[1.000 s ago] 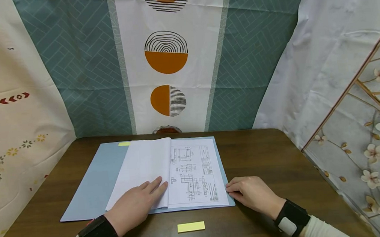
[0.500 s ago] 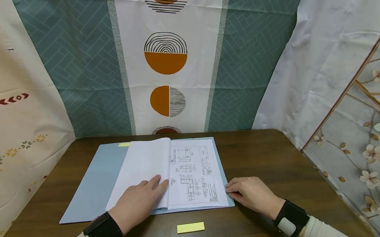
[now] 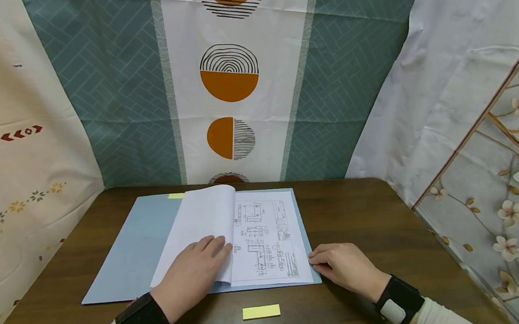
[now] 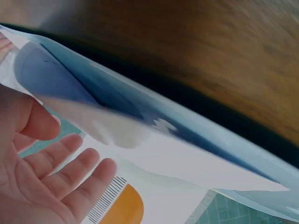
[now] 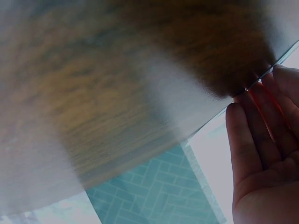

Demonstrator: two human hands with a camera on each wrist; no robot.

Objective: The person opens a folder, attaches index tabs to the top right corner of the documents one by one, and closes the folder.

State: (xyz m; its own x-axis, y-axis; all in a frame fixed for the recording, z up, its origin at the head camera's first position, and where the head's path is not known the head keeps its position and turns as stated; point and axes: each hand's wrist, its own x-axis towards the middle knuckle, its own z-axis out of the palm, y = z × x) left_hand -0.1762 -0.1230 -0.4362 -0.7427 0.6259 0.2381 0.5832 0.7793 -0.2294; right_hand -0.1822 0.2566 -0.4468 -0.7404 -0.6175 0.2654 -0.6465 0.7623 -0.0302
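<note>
A light blue folder (image 3: 124, 256) lies spread on the table, with a stack of white sheets in it. My left hand (image 3: 195, 270) rests on a blank turned page (image 3: 206, 213) near the fold, its fingers stretched towards the right. From below, the left wrist view shows the curved page (image 4: 187, 154) above the outspread fingers of that hand (image 4: 60, 172). On the right lies a sheet with technical drawings (image 3: 266, 233). My right hand (image 3: 342, 265) touches the folder's right edge; the right wrist view shows its fairly straight fingers (image 5: 245, 144) with the tips at that edge.
A yellow sticky note (image 3: 261, 312) lies on the brown wooden table (image 3: 347, 206), in front of the folder. Another yellow tab (image 3: 176, 195) shows at the folder's top edge. Patterned cloth (image 3: 133, 90) hangs behind the table and along both sides.
My left hand's fingers have drawn closer together. The turned page has shifted slightly right and bulges higher at its top. My right hand stays at the folder's edge.
</note>
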